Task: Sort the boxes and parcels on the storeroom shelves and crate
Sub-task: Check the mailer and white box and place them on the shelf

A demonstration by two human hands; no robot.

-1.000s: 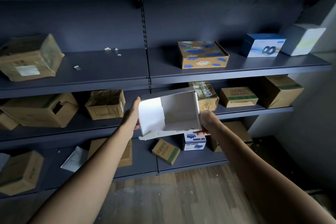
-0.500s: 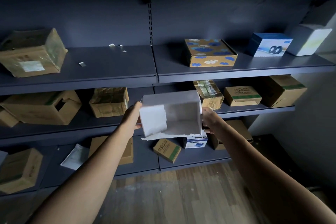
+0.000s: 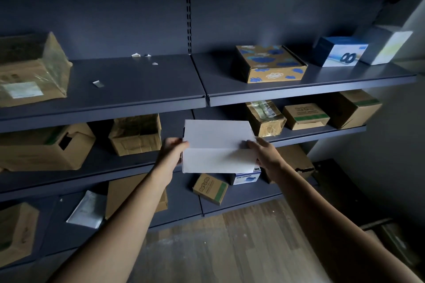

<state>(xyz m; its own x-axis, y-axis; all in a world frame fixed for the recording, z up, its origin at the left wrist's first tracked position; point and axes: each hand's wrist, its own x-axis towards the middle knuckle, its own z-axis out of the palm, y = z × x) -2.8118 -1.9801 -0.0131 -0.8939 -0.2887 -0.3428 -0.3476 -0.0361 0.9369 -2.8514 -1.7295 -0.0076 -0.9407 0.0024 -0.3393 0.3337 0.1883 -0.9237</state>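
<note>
**A:** Where is the white box?

**B:** In the air, in front of the middle shelf, between both hands. Its long axis runs left to right, and its broad top face tilts toward the camera.

**A:** And the grips?

**B:** The left grip clasps the left end, thumb on the top face. The right grip curls round the right end, fingers on top.

**A:** Anything inside?

**B:** It looks closed, so the contents are hidden. The brown carton at the left of that shelf has a dark hole, and I cannot tell what it holds.
</note>
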